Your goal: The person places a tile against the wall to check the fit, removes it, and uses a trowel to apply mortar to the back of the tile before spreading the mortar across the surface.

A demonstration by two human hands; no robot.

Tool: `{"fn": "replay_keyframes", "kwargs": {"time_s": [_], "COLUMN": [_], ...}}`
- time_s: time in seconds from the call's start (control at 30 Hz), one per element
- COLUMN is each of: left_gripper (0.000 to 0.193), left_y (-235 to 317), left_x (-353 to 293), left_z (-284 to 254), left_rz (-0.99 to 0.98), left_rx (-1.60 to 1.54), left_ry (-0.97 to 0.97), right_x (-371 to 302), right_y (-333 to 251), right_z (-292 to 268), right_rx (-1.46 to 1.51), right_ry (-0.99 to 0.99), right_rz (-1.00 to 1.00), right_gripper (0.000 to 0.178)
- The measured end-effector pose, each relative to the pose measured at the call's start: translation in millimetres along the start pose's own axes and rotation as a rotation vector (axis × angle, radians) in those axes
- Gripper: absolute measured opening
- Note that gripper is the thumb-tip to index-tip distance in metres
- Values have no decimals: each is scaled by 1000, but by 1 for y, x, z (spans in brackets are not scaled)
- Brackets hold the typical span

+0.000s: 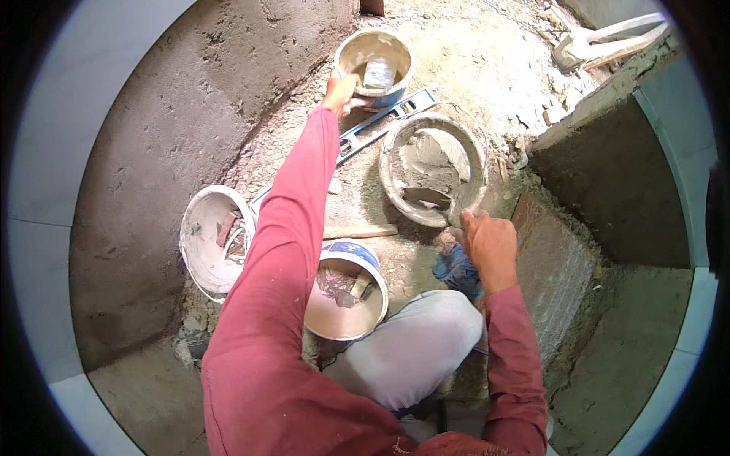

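Observation:
My left hand (340, 96) reaches far forward and is closed on the near left edge of a bucket (344, 53). A pale, crumpled-looking object (379, 74) lies inside that bucket. Nearer to me stands a round tub (388, 163) with wet grey mortar (430, 156) in it. My right hand (490, 247) is closed at the tub's near right rim, around the handle end of a trowel. The trowel's dark blade (426, 199) rests in the mortar; its handle is mostly hidden by my fingers.
A blue spirit level (372, 128) lies under my left arm. Two more buckets, one white (192, 243) and one blue and white (342, 323), hold scraps. A wooden stick (361, 231) and blue cloth (458, 272) lie near my knee. Plastered walls (182, 129) flank the rubble floor.

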State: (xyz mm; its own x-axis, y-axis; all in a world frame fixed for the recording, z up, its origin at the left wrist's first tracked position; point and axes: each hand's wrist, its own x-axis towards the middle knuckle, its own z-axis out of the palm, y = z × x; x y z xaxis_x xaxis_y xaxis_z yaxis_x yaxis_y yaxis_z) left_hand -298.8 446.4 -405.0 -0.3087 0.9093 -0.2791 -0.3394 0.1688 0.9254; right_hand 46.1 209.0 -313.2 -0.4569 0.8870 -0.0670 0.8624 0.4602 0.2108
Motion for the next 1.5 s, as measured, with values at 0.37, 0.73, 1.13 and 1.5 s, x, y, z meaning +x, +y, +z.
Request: {"fn": "replay_keyframes", "kwargs": {"time_s": [0.37,0.73,1.13,1.5], "left_gripper": [64,78,95,100], "left_y": [-25,57,49,32], "left_x": [-48,-115,-154,-159], "left_z": [-19,18,73,100], "left_rz": [253,1106,1214,1239], "left_rx": [-100,557,711,804], "left_ry": [-83,111,46,16], "right_x": [-1,-66,-195,-225], "right_y": [-11,27,65,88], "right_z": [15,-61,-47,-5], "right_rx": [78,140,1168,1400], "right_ry": [58,147,-152,-137], "right_rz": [61,152,555,699], "right_gripper": [25,35,47,51]}}
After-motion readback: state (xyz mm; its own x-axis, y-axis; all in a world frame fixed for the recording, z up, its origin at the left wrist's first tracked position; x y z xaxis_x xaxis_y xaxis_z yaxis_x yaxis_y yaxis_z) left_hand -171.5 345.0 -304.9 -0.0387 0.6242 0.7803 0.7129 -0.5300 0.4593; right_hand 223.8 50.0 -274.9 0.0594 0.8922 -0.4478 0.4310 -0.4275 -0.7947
